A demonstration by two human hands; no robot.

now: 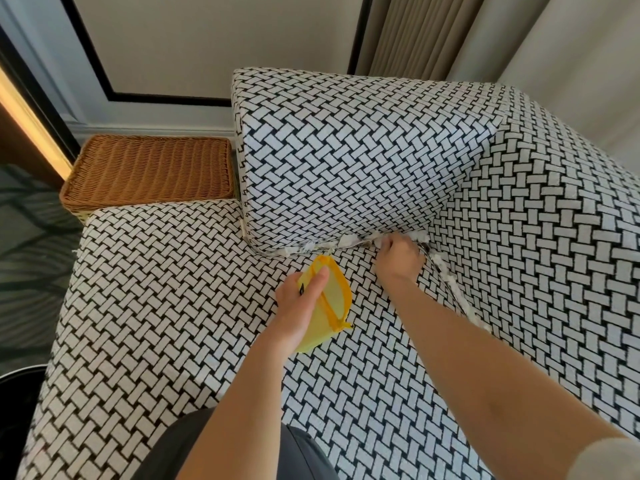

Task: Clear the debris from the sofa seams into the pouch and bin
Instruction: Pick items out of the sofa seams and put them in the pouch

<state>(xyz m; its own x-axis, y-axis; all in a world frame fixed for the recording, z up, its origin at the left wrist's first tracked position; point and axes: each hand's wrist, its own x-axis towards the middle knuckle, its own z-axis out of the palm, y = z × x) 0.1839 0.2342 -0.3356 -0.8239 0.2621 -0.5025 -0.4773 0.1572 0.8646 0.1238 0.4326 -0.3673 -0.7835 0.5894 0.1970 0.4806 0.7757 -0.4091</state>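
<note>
A sofa in black-and-white woven fabric fills the view. White paper scraps line the seam under the back cushion, and more scraps run down the seam by the right armrest. My left hand grips a yellow zip pouch over the seat, its mouth toward the seam. My right hand reaches into the corner of the seam, fingers curled down among the scraps; whether they hold any is hidden.
A brown wicker basket stands on the floor behind the sofa's left end, against the wall. The dark rim of a round bin shows at the lower left. Curtains hang behind the armrest.
</note>
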